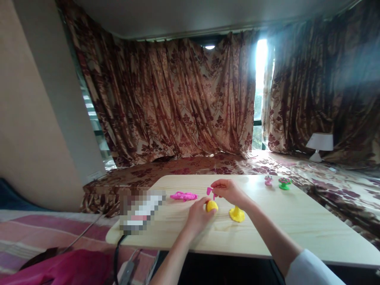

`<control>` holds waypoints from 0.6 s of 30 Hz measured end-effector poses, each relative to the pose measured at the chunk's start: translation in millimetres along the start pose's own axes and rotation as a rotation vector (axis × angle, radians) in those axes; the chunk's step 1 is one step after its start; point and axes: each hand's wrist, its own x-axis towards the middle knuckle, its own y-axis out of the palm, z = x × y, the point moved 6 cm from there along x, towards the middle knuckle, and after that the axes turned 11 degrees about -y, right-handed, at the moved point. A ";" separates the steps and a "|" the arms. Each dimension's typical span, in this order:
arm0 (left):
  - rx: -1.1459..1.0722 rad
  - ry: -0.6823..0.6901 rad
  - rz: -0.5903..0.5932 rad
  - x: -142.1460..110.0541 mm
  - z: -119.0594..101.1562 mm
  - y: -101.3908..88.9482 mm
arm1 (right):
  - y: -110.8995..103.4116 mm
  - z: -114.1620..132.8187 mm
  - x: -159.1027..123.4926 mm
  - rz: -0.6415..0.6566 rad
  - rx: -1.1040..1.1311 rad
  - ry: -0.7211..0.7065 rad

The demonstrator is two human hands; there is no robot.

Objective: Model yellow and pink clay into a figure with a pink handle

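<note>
My left hand is closed around a yellow clay ball just above the table. In my right hand, the fingertips pinch a thin, bent strip of pink clay over the ball. Part of the strip hangs down close to the ball; whether they touch I cannot tell. Beneath my right wrist stands a yellow clay piece with a wide flat foot and a narrow stem, its top partly hidden by the hand. A lump of pink clay lies on the table left of my hands.
On the pale wooden table, a small pink clay figure and a green one with dotted tops stand at the back right. A blurred-out object lies at the left edge, a black cable below it. Behind are a lamp and curtains.
</note>
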 end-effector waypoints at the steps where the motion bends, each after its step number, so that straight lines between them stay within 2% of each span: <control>1: -0.030 0.026 0.007 -7.1 -0.9 0.0 | 4.8 0.9 -0.2 0.000 0.004 -0.003; 8: -0.331 0.030 -0.029 -50.9 -5.1 -10.5 | 21.1 14.4 -15.9 -0.031 0.029 -0.073; 13: -0.486 -0.003 -0.013 -57.9 -10.8 -10.1 | 26.5 28.2 -25.2 -0.055 0.060 -0.121; 18: -0.608 -0.111 0.022 -58.1 -3.4 -0.9 | 28.2 35.3 -29.6 -0.063 0.102 -0.126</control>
